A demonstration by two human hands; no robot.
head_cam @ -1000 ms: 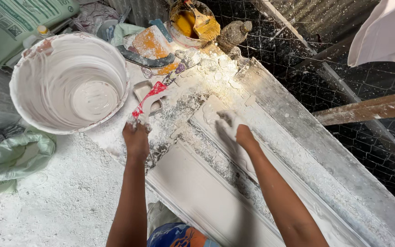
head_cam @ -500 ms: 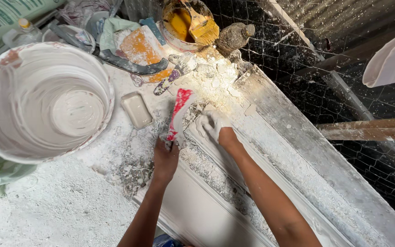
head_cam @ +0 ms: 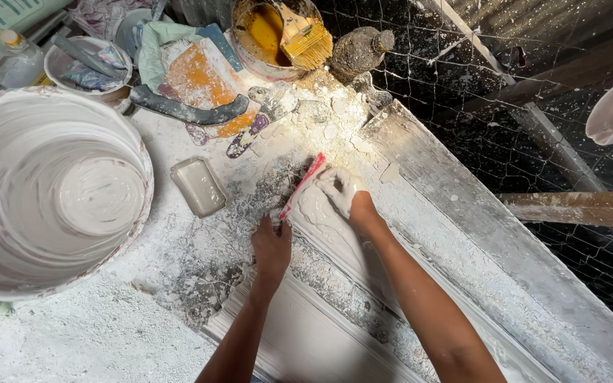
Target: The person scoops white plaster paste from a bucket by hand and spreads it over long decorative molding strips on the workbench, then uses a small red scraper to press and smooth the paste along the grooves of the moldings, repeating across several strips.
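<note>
Between both hands, red scraper point(head_cam: 302, 186): left fingers point(head_cam: 272, 228) gripping it, right fingers point(head_cam: 335, 186) spread alongside.

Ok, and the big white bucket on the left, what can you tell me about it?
The big bucket is round, open-topped and looks like plastic, its walls coated inside with smeared white plaster in swirls. A pool of wet white mix sits at the bottom. The rim shows reddish stains under the white crust. It stands upright on the plaster-dusted work surface, at the left edge of the view, partly cut off. A small rectangular white tray lies just right of it. Neither hand touches it.
</note>
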